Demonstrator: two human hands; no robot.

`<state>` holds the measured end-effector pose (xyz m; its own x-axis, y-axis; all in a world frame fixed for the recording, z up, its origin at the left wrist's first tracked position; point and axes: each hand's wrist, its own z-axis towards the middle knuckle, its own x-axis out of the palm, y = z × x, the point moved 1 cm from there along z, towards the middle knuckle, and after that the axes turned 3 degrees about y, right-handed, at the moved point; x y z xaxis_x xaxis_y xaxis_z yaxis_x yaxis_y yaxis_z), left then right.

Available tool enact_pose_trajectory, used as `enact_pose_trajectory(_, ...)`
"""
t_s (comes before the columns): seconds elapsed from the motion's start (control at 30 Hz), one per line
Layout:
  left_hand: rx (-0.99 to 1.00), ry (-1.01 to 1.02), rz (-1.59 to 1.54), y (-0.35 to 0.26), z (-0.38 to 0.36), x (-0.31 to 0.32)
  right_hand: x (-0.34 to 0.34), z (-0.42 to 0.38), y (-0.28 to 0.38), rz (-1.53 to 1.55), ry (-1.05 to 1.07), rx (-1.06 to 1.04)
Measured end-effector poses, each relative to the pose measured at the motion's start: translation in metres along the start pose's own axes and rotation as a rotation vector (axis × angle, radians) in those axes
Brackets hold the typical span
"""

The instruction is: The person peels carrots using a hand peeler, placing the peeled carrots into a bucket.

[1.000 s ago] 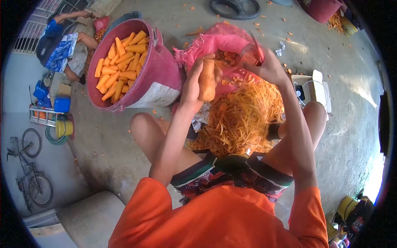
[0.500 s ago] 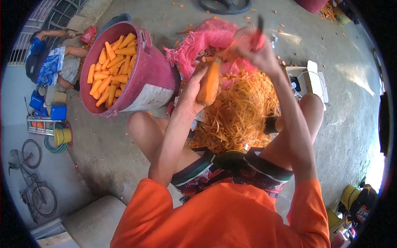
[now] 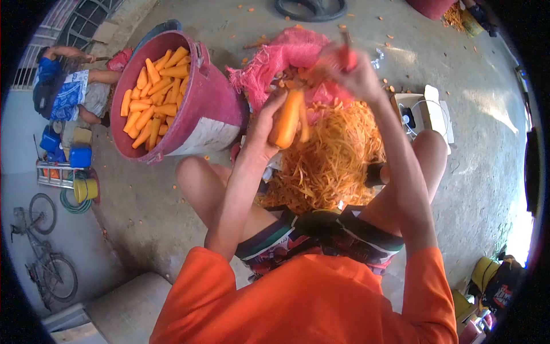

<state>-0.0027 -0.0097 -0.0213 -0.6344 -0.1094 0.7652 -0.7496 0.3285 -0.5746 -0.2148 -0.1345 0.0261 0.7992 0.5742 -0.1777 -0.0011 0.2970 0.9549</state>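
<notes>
A carrot point(image 3: 288, 119) with bright, smooth sides lies in my left hand point(image 3: 266, 125), whose fingers are wrapped round it above the heap. Along the carrot's right side hangs a loose strip of peel point(image 3: 303, 125). My right hand point(image 3: 361, 74), smeared by motion, grips a red-handled peeler point(image 3: 347, 59) beyond the carrot's far end; its blade is too blurred to make out. Below both hands is a big pile of carrot peelings point(image 3: 326, 160) between my legs. A pink mesh sack point(image 3: 292, 46) lies behind it, with carrot pieces at its mouth.
To the left stands a large red tub point(image 3: 215, 97) full of peeled carrots point(image 3: 154, 94). An open white box point(image 3: 421, 114) with a cable sits right of the pile. Another person point(image 3: 66, 86) works at far left. A black ring-shaped object point(image 3: 312, 12) lies on the floor ahead.
My right hand has shifted slightly left with the peeler. The carrot has turned, showing a brighter side, and a peel strip now hangs beside it. My left hand stays nearly in place.
</notes>
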Motion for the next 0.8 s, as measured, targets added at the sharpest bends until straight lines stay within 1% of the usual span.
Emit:
enact_pose_trajectory(0.03, -0.044, 0.052, 0.069, -0.003, 0.000, 0.001, -0.010, 0.001, 0.010, -0.123, -0.128, 0.054)
enact_pose_trajectory(0.1, -0.009, 0.032, 0.110, -0.002, 0.001, 0.009, 0.013, -0.008, 0.016, -0.033, 0.009, -0.168)
enact_pose_trajectory(0.17, 0.081, -0.047, 0.107, -0.001, 0.002, 0.023, 0.044, -0.016, 0.042, -0.205, 0.238, -0.450)
enact_pose_trajectory(0.2, 0.105, -0.113, 0.104, -0.001, 0.002, 0.030, 0.040, -0.014, 0.031, -0.231, 0.184, -0.390)
enact_pose_trajectory(0.23, 0.097, -0.121, 0.107, -0.001, 0.003, 0.018, 0.021, -0.010, 0.013, -0.421, -0.031, -0.303)
enact_pose_trajectory(0.27, -0.011, -0.018, 0.075, 0.000, 0.003, -0.002, -0.002, -0.002, 0.001, -0.227, -0.079, -0.137)
enact_pose_trajectory(0.3, -0.102, 0.095, 0.038, -0.003, 0.002, 0.000, -0.015, 0.007, 0.007, -0.044, -0.120, 0.016)
enact_pose_trajectory(0.33, -0.072, 0.047, 0.032, -0.005, 0.000, 0.004, -0.012, 0.004, 0.011, 0.045, -0.137, -0.065)
enact_pose_trajectory(0.37, -0.066, 0.057, 0.035, -0.006, 0.003, 0.010, -0.001, -0.002, 0.012, 0.038, -0.139, -0.074)
enact_pose_trajectory(0.4, -0.023, 0.046, 0.014, -0.006, 0.004, 0.023, 0.030, -0.011, 0.033, -0.117, -0.002, -0.348)
enact_pose_trajectory(0.43, 0.018, 0.034, -0.005, -0.005, 0.004, 0.031, 0.047, -0.016, 0.046, -0.272, 0.138, -0.619)
enact_pose_trajectory(0.47, 0.062, 0.020, 0.024, -0.005, 0.002, 0.032, 0.045, -0.016, 0.038, -0.284, 0.212, -0.488)
enact_pose_trajectory(0.5, 0.059, 0.013, 0.025, -0.006, 0.002, 0.024, 0.031, -0.012, 0.031, -0.277, 0.212, -0.485)
enact_pose_trajectory(0.57, -0.047, 0.051, 0.071, -0.005, -0.002, 0.001, -0.008, -0.001, 0.009, -0.007, -0.119, -0.042)
enact_pose_trajectory(0.6, -0.031, 0.056, 0.040, -0.002, 0.001, -0.001, -0.015, 0.001, 0.008, 0.008, -0.135, -0.096)
enact_pose_trajectory(0.63, -0.025, 0.070, 0.043, -0.004, 0.003, 0.014, -0.002, -0.001, 0.020, -0.002, -0.139, -0.107)
enact_pose_trajectory(0.7, 0.090, -0.092, 0.057, -0.003, 0.002, 0.038, 0.041, -0.020, 0.043, -0.336, 0.056, -0.573)
enact_pose_trajectory(0.73, 0.063, -0.115, 0.070, -0.003, 0.003, 0.038, 0.043, -0.019, 0.047, -0.397, 0.240, -0.467)
enact_pose_trajectory(0.77, 0.066, -0.120, 0.071, -0.005, 0.005, 0.029, 0.033, -0.011, 0.042, -0.392, 0.242, -0.469)
enact_pose_trajectory(0.8, 0.020, -0.065, 0.118, -0.005, 0.005, 0.014, 0.014, -0.002, 0.026, -0.145, 0.090, -0.262)
